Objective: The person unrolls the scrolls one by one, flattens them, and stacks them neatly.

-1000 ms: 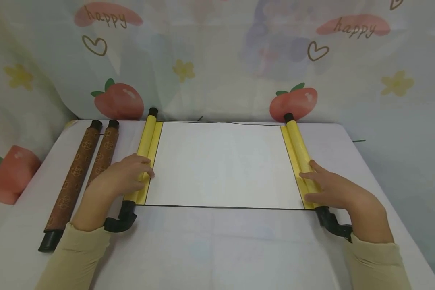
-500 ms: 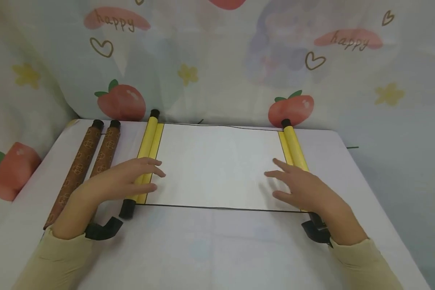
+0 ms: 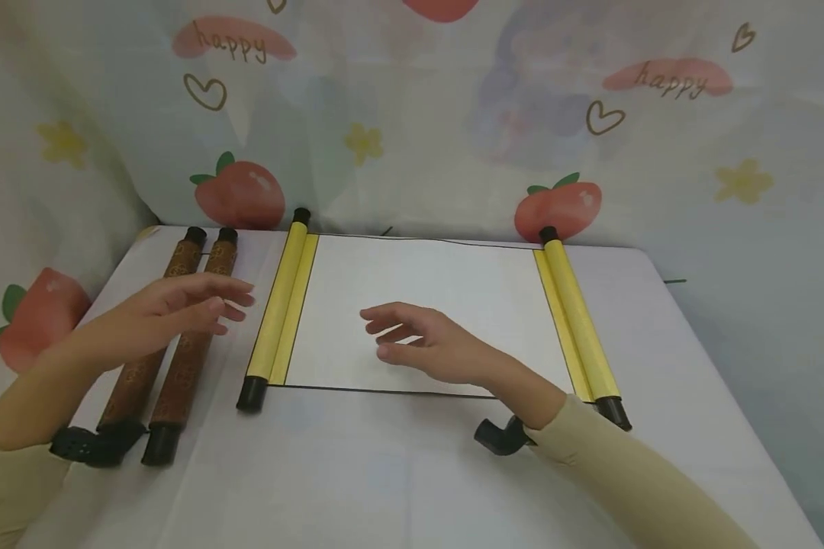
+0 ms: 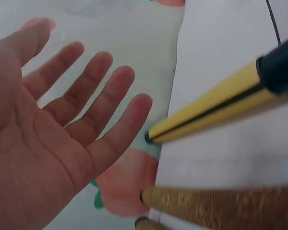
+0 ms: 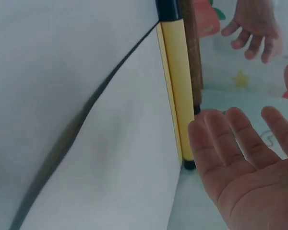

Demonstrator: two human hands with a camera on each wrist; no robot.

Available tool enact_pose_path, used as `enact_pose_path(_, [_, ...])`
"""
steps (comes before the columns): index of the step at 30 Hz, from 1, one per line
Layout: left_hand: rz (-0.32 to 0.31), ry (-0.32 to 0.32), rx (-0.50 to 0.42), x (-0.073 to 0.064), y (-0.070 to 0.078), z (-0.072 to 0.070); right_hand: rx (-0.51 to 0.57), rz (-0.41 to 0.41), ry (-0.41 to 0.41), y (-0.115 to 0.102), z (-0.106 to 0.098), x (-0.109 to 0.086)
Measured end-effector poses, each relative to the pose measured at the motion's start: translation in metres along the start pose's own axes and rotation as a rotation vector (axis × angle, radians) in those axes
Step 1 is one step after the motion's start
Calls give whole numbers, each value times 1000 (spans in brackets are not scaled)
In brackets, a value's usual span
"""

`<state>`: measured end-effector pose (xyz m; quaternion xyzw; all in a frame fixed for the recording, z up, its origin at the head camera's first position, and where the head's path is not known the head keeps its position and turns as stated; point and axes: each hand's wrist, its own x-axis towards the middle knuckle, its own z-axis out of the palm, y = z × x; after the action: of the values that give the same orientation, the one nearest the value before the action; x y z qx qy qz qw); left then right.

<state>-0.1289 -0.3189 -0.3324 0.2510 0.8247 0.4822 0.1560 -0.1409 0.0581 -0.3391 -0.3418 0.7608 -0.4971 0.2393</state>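
A scroll with a blank white sheet (image 3: 453,282) lies unrolled between two yellow rollers with black end caps. Over the sheet, left of its middle, hovers my right hand (image 3: 439,343), fingers loosely bent and holding nothing. My left hand (image 3: 168,313) is raised above two brown patterned scrolls (image 3: 185,374), just left of the left yellow roller (image 3: 275,305); it too holds nothing. The left wrist view shows its palm and spread fingers (image 4: 110,100) apart from the rollers. The right yellow roller (image 3: 580,320) stands away from both hands.
The rolled brown scrolls lie side by side on the left of the white-covered table (image 3: 329,473). A fabric backdrop (image 3: 419,114) printed with peaches, flowers and hearts hangs behind the table and along its left side.
Both hands have come off the yellow rollers. My left hand has moved left over the brown scrolls, and my right hand has moved left over the white sheet. The scroll stays spread out.
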Motion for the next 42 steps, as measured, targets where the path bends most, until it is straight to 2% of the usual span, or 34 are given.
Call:
enact_pose_path(2, [-45,36,-27,-8,-6,-13,135,52,-15,-8,8,14])
enact_pose_path(5, [-146,77,-54,-20,-18,-32,311,98,-31,-12,16,33])
enact_pose_path(9, [-300,142,-12,-34,-38,-53,475,97,-61,-11,23,56])
enact_pose_path(12, [-370,183,32,-42,-52,-63,604,90,-96,-5,30,73])
enact_pose_path(16, [-438,182,36,-49,-67,-72,797,116,-100,0,45,97])
enact_pose_path(19, [-485,166,0,-54,-78,-76,889,160,-93,-1,60,113])
enact_pose_path(27, [-568,126,-206,-65,-101,-74,961,247,-115,-8,98,144])
enact_pose_path(30, [-578,105,-250,-67,-106,-69,970,277,-126,-7,109,151])
enact_pose_path(33, [-579,78,-257,-69,-109,-64,972,301,-130,-7,120,158])
enact_pose_path(42, [-564,24,-243,-64,-105,-61,1018,373,-52,0,146,179])
